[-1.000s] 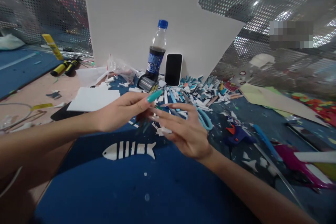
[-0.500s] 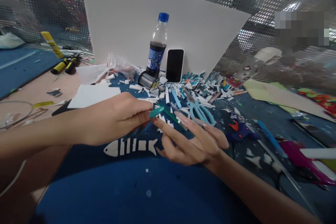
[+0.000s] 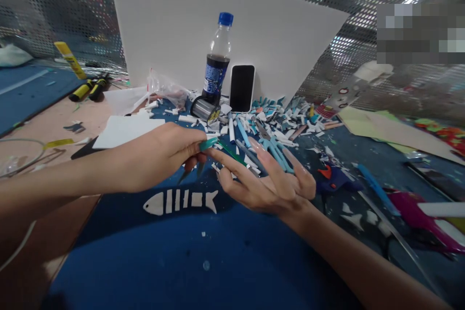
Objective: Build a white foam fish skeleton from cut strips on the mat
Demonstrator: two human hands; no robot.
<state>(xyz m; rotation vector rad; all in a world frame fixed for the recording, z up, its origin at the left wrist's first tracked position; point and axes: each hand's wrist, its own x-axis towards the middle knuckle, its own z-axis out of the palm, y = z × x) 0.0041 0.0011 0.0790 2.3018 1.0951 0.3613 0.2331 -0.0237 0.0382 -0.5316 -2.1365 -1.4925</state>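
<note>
My left hand (image 3: 160, 157) reaches in from the left, its fingers pinched together. A long teal nail (image 3: 208, 144) shows at its thumb, and dark pointed nails hang below. Whatever lies in the pinch, if anything, is hidden. My right hand (image 3: 267, 184) has its fingers stretched and spread, with long pale pink nails. Its index fingertip touches the left thumb and fingers. Under the hands, on a blue mat (image 3: 170, 261), white flat pieces lie in a row shaped like a fish skeleton: a head (image 3: 154, 203), several strips and a tail (image 3: 211, 202).
Behind the hands lie light blue scissors (image 3: 275, 151) and a heap of white and teal scraps (image 3: 286, 121). A cola bottle (image 3: 217, 65), a wire spool (image 3: 205, 109) and a phone (image 3: 242, 88) stand further back. A dark blue glue gun (image 3: 337, 181) is at the right.
Both hands have moved slightly up and to the left, still touching. The fish tail is now fully uncovered. The white pieces have hardly shifted.
</note>
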